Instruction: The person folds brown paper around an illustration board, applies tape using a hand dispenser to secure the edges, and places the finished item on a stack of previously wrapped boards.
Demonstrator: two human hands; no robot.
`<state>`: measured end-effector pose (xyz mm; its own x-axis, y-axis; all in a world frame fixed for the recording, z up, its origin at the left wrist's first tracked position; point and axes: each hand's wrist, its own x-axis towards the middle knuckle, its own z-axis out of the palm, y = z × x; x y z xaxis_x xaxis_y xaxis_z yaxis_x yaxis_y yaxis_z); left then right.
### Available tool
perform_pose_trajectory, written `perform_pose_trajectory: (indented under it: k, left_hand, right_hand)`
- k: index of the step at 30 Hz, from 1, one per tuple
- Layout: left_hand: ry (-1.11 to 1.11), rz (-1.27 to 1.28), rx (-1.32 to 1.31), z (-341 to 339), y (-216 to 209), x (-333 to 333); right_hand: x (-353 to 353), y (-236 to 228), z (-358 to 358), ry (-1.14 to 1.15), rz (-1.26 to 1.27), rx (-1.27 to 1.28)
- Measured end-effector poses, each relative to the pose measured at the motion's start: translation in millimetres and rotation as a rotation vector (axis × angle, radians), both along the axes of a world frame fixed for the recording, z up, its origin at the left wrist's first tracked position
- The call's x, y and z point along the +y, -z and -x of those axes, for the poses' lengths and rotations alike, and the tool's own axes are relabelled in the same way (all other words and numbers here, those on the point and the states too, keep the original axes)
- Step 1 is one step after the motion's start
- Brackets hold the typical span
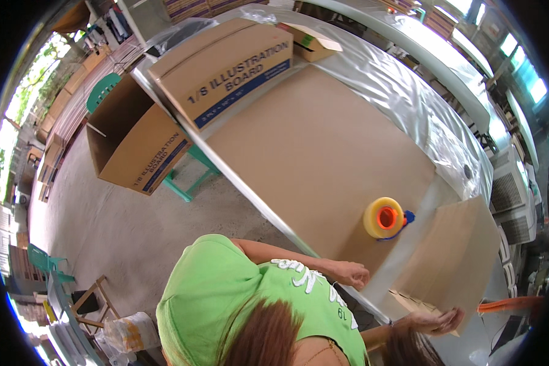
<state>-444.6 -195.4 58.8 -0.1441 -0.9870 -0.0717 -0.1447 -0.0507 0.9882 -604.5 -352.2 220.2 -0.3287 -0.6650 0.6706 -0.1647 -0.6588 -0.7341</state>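
My left hand [351, 275] hangs over the near table edge beside a large flat brown cardboard sheet [323, 146]. Its fingers curl inward, and I see nothing in them. At the lower right, my right hand [433, 321] has its fingers stretched out at the near end of a brown cardboard box [454, 250]; whether it touches the box I cannot tell. Between the sheet and that box, a tape dispenser with a thick yellowish roll [369, 219], orange core and blue handle rests near the sheet's right edge.
A printed cardboard carton [238, 67] stands at the table's far left, with a smaller open box [311, 43] beside it. Next to the table, an open carton [140, 146] sits on a green chair [186, 186]. Clear plastic [409, 110] covers the tabletop's far side.
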Motion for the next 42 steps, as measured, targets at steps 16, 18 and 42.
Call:
perform_pose_trajectory:
  k: [16, 18, 42]
  left_hand:
    - [-0.124, -0.419, -0.507, -146.7, 16.4, 318.5]
    - [-0.173, -0.419, -0.439, -158.2, 18.7, 342.5]
    - [-0.998, -0.321, -0.154, -386.8, -94.3, 487.5]
  right_hand:
    - [371.4, -159.5, -235.0, -2.512, 0.206, -0.376]
    - [383.5, -169.2, -245.2, -2.491, 0.156, -0.353]
    - [407.8, -152.4, -430.8, -2.655, 0.318, -0.601]
